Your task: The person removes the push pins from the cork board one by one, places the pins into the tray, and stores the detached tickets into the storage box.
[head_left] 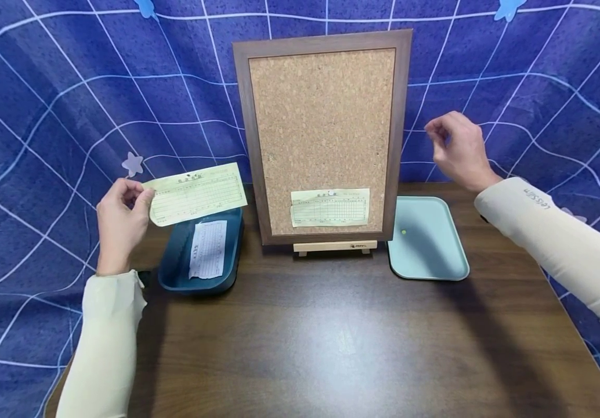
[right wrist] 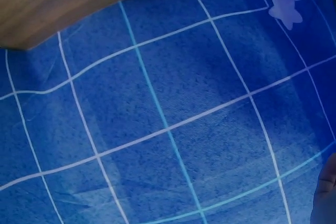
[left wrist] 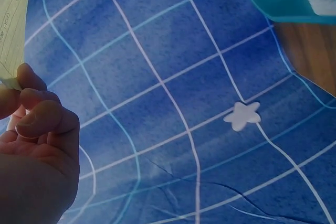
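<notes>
In the head view my left hand (head_left: 125,217) pinches the left edge of a pale yellow-green printed form slip (head_left: 195,194). The slip hangs tilted above a dark blue tray (head_left: 166,276), in which a white printed slip (head_left: 208,249) lies. In the left wrist view, thumb and fingers (left wrist: 31,80) meet at the slip's corner. My right hand (head_left: 459,148) is raised right of a framed cork board (head_left: 326,122), above a light green tray (head_left: 430,249). Its fingers are curled, thumb near the index finger; nothing shows between them. A similar slip (head_left: 329,215) is fixed low on the board.
The cork board leans on a small wooden stand (head_left: 335,247) on a brown wooden table (head_left: 300,337). A tiny yellow-green object (head_left: 403,232) lies in the light green tray. Blue grid-patterned cloth (head_left: 33,145) hangs behind and beside the table.
</notes>
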Motion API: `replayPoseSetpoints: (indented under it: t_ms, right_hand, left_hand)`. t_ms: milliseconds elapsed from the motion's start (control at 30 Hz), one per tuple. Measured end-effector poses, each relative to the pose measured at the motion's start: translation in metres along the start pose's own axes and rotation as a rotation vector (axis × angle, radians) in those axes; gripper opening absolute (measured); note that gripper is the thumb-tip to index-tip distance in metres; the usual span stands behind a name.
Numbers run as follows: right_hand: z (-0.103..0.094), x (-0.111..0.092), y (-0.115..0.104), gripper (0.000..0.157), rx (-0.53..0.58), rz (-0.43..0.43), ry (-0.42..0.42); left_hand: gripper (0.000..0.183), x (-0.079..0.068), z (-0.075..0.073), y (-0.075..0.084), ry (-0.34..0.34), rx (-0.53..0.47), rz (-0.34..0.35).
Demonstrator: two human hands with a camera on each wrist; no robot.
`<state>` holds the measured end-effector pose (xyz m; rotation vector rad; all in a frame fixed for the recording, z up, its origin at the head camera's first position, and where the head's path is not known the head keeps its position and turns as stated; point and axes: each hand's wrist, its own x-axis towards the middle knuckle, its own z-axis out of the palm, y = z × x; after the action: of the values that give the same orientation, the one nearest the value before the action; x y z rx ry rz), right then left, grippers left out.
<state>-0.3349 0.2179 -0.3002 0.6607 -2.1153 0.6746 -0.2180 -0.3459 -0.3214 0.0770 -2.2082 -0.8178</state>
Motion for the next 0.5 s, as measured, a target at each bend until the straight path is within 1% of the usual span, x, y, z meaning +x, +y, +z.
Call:
replayPoseSetpoints:
  t_ms: [100,300,500]
  right_hand:
    - [0.002,-0.004,0.003,0.011,-0.007,0.017,-0.021]
    - [0.007,-0.015,0.009,0.012,-0.001,0.033,-0.031]
    - [0.017,-0.034,0.014,0.011,0.018,0.067,-0.048]
  left_hand:
    - [0.013,-0.002,-0.003,-0.006,0.009,0.018,-0.008]
    - [0.016,-0.008,-0.006,-0.015,-0.009,0.048,-0.043]
    - [0.018,-0.016,-0.008,-0.027,-0.031,0.082,-0.08]
